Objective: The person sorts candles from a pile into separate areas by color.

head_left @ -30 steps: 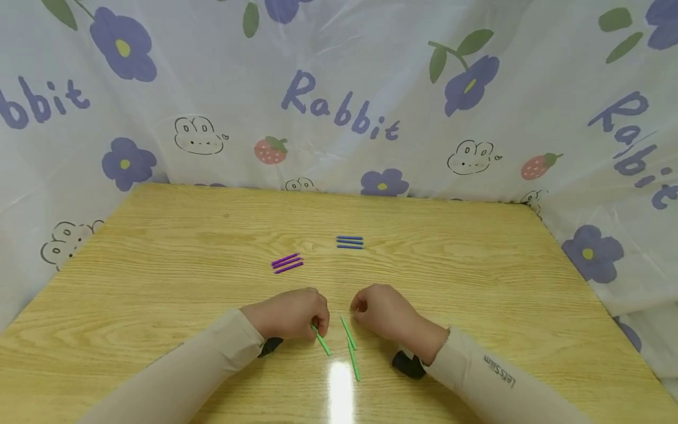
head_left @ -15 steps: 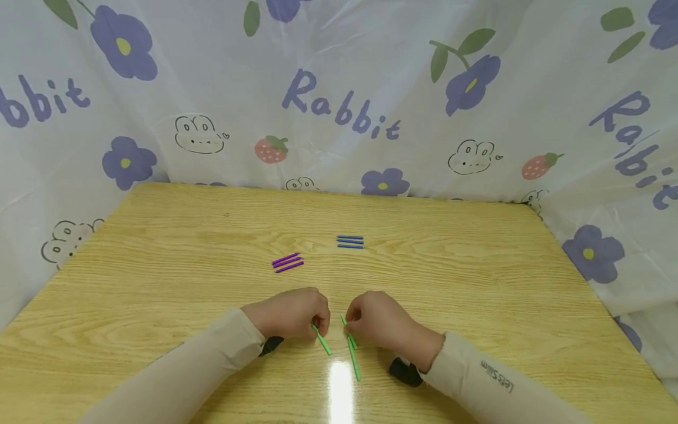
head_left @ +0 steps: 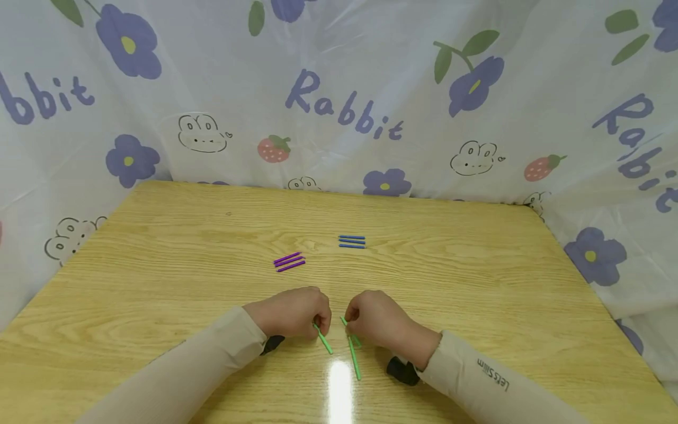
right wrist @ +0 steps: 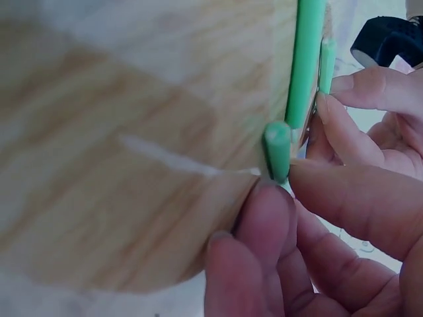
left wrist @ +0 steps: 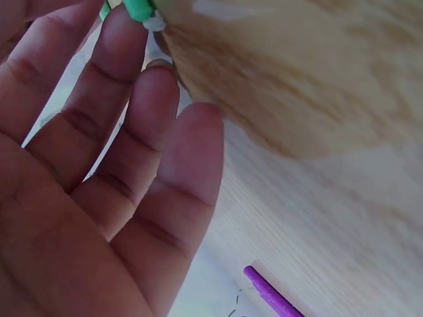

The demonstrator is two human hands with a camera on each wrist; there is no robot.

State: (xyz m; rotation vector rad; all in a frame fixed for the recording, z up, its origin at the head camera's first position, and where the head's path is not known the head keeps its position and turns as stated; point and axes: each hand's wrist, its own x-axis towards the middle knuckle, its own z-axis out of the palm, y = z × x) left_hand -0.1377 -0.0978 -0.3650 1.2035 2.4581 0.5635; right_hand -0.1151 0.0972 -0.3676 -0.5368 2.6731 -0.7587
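Observation:
My left hand (head_left: 293,312) pinches the far end of a slim green crayon-like stick (head_left: 325,343), which slants on the table toward me. In the left wrist view a green stick (left wrist: 138,8) with a whitish tip shows at the fingertips. Thumb and fingertips of my right hand (head_left: 380,321) pinch a second green stick (right wrist: 277,155), partly hidden behind the hand in the head view. A third green stick (head_left: 355,364) lies loose beside it, nearer to me. The left hand and its stick (right wrist: 326,63) also appear in the right wrist view.
On the wooden table (head_left: 466,253), three purple sticks (head_left: 289,262) lie side by side beyond my left hand. Farther back lie three blue sticks (head_left: 352,242) in parallel. A patterned white sheet (head_left: 328,153) hangs behind the table. Black wrist straps (head_left: 402,371) show below the sleeves.
My right hand has come left and slightly nearer, from beside the green stick onto it, and now pinches it; that stick's near end has swung slightly right. The left hand stays nearly still.

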